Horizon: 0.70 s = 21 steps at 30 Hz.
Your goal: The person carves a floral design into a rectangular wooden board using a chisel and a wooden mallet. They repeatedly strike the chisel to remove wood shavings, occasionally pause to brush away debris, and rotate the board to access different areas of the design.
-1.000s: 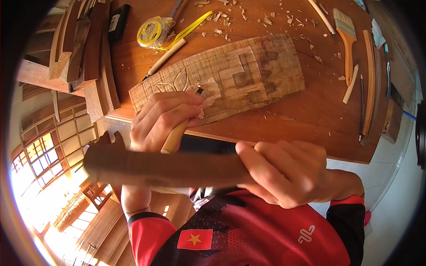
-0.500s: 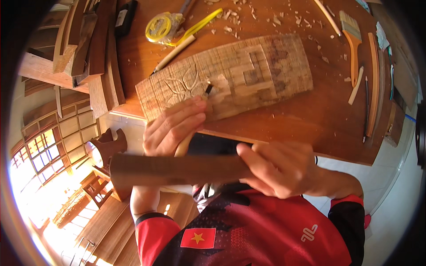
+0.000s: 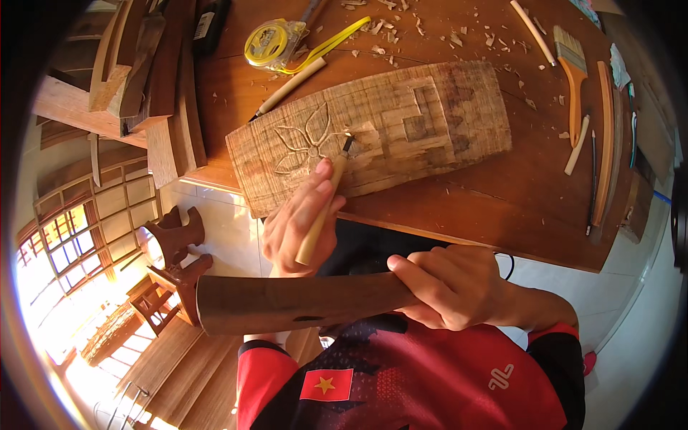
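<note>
A carved wooden board [image 3: 380,161] lies slanted along the table's near edge, with a flower outline on its left part and angular relief on its right. My left hand [image 3: 297,226] grips a wood chisel [image 3: 319,218] by its pale handle. The chisel's dark blade meets the board between the flower and the angular carving. In my right hand [image 3: 459,287] is a thick dark wooden mallet [image 3: 287,304], held by its narrow end. Its broad end points left, below the chisel's handle end and apart from it.
A yellow tape measure [image 3: 269,44] and another pale-handled tool [image 3: 290,89] lie beyond the board. Wood shavings [image 3: 455,39] litter the table's far side. A flat brush [image 3: 572,79], a pencil [image 3: 593,179] and wooden strips [image 3: 605,143] lie at right. Stacked wood pieces [image 3: 154,86] stand at left.
The mallet has dropped toward my body, away from the chisel's handle end. My left hand has turned, so the chisel's handle shows more fully. The view has shifted slightly.
</note>
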Available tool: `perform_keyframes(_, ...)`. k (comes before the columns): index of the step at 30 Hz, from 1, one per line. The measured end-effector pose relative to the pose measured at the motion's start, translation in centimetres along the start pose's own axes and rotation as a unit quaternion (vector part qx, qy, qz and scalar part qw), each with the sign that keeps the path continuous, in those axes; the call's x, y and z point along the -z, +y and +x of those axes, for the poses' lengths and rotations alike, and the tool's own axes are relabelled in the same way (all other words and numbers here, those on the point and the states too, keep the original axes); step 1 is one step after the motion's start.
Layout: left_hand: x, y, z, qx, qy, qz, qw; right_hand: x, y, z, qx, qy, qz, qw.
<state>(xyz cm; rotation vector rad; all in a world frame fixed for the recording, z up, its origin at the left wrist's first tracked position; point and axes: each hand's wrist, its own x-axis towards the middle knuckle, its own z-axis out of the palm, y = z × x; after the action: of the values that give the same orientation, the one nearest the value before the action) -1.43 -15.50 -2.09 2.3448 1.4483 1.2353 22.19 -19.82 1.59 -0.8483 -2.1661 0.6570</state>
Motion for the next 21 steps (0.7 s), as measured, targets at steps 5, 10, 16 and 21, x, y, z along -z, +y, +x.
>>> perform_keyframes(5, 0.0, 0.1, 0.2, 0.175, 0.047, -0.198, 0.963, -0.2, 0.7, -1.1, -0.048, 0.020, 0.032, 0.998)
perform_keyframes(10, 0.6, -0.7, 1.5, 0.137, -0.005, -0.255, 0.957, 0.0, 1.2, -1.6, -0.068, 0.019, 0.053, 0.996)
perform_keyframes(16, 2.1, -0.6, 4.2, 0.103, -0.093, -0.215, 0.967, -0.2, 1.0, -1.7, -0.065, 0.015, 0.076, 0.995)
perform_keyframes(21, 2.5, -1.3, 5.8, 0.013, -0.132, -0.189, 0.973, 1.1, -0.1, 0.4, -0.020, 0.033, 0.031, 0.999)
